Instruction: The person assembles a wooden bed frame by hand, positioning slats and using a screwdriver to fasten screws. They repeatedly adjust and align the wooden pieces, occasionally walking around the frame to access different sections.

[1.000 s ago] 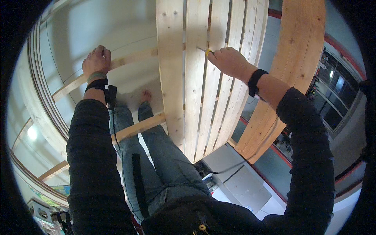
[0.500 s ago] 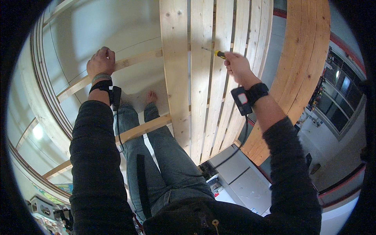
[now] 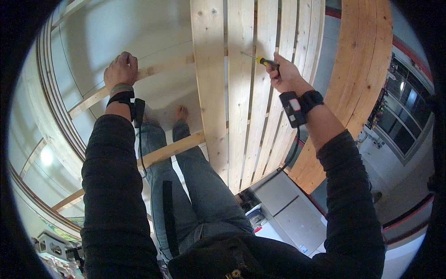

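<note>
In my right hand is a screwdriver with a yellow and black handle, its fingers wrapped round the grip. The thin shaft points left, and its tip meets the face of a pale wooden slat; a screw head there is too small to make out. My left hand is curled closed over a wooden crossbar, near its left part. Whatever it may hold is hidden by the fingers.
Several pale slats run side by side across the crossbars, with narrow gaps. My legs stand between two crossbars, a lower one passing in front of them. Bent-looking side rails lie left. A darker orange wooden panel stands right, beyond it a window.
My right hand has turned at the wrist and shifted slightly up and right, with the screwdriver handle tilting. The tip stays at about the same spot. My left hand has hardly moved.
</note>
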Demonstrator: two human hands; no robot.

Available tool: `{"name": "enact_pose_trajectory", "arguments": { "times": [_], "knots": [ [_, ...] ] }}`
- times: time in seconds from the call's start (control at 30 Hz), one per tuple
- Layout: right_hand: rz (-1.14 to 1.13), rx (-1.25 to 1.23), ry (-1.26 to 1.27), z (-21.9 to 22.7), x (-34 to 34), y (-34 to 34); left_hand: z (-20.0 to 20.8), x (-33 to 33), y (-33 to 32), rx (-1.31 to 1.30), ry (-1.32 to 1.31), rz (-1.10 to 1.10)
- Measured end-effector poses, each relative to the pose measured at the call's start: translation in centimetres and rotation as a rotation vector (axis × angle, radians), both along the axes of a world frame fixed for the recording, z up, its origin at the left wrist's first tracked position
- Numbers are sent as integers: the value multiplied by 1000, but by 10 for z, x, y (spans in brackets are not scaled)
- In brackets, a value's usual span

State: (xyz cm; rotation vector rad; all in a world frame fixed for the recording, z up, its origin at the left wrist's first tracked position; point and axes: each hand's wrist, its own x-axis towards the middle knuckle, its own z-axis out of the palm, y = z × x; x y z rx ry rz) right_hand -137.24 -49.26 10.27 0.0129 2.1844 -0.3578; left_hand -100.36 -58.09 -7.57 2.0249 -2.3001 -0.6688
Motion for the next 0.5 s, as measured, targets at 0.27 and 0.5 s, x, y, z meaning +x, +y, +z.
{"name": "enact_pose_trajectory", "arguments": {
  "times": [0.27,0.5],
  "knots": [
    [2248,60,532,6,-8,-24,-1,0,1,-20,25,9],
    [1629,-104,597,13,23,-34,-3,1,1,-10,15,14]
  ]
}}
